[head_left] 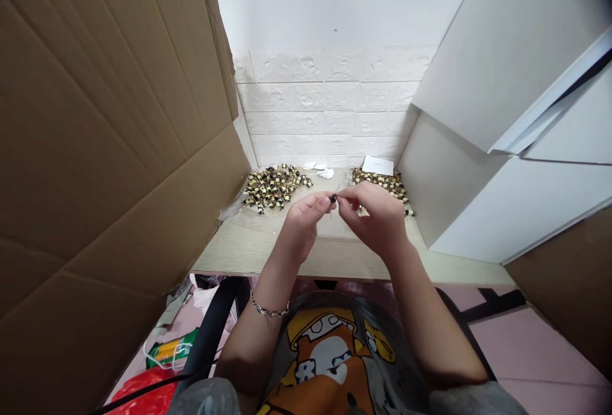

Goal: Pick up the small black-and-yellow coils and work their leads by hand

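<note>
Between thumb and fingers my left hand (310,211) pinches a small black wire-leaded component (333,199), held above the table. My right hand (374,213) meets it from the other side, its thumb and forefinger pinched close to the part, apparently on a thin wire. Fine wire ends stick out above and below the fingertips. To the left on the table lies a heap of yellow-and-black components (273,189) of a similar size. Behind my right hand is a second heap (399,187), partly hidden by the hand.
A white card (378,166) rests on the right heap. Scraps of white paper (326,173) lie near the brick-patterned wall (306,106). Tall cardboard (119,115) closes off the left side, and white boxes (459,179) stand at the right of the table (239,252).
</note>
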### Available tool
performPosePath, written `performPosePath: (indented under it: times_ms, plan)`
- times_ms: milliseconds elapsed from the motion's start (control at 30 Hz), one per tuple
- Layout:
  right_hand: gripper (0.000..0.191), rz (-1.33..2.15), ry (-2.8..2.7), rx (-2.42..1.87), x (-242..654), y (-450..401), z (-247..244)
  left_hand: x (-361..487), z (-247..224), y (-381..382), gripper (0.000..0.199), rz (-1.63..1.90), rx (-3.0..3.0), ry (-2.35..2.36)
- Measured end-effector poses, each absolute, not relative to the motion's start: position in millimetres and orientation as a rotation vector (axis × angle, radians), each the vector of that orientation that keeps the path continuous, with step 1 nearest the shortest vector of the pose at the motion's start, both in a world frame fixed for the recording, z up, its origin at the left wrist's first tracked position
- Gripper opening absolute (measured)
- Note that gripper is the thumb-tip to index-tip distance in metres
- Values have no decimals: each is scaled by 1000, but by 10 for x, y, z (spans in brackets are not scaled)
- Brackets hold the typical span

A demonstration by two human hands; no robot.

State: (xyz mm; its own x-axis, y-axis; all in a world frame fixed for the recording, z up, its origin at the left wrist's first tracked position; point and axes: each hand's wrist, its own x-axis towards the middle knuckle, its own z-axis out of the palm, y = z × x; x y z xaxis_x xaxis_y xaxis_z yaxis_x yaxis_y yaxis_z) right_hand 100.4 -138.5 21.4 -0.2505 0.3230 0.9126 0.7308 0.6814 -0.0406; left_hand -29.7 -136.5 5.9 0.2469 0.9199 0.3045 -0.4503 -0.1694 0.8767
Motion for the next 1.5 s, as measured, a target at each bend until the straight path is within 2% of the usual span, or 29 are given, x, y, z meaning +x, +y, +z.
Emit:
performPosePath:
  times_ms: [333,633,833,1000,1100,1333,1500]
  plan:
    - [13,-628,-1876,-905,910,-1401,219,-299,24,-1348,12,1247,999,443]
    - [14,-575,-1919,-932,906,-1436,224,-264,26,-1390,21,1139,959,427]
    - [7,-406,-1802,-813,943,-1568,273,-273,108,-1473,15,1447,1273,547]
    - [14,-302,-1726,-678,959,-1653,312,-335,227,-1618,17,1731,1795,982]
    - [19,-303,-1690,-635,966,-1668,307,-330,272,-1699,15,1817,1972,1074]
    - [18,-199,-1656,-630,992,-1657,263,-293,285,-1769,13,1847,2051,1115]
    - [19,-155,-1649,-640,987,-1659,264,-283,233,-1692,16,1684,1750,875]
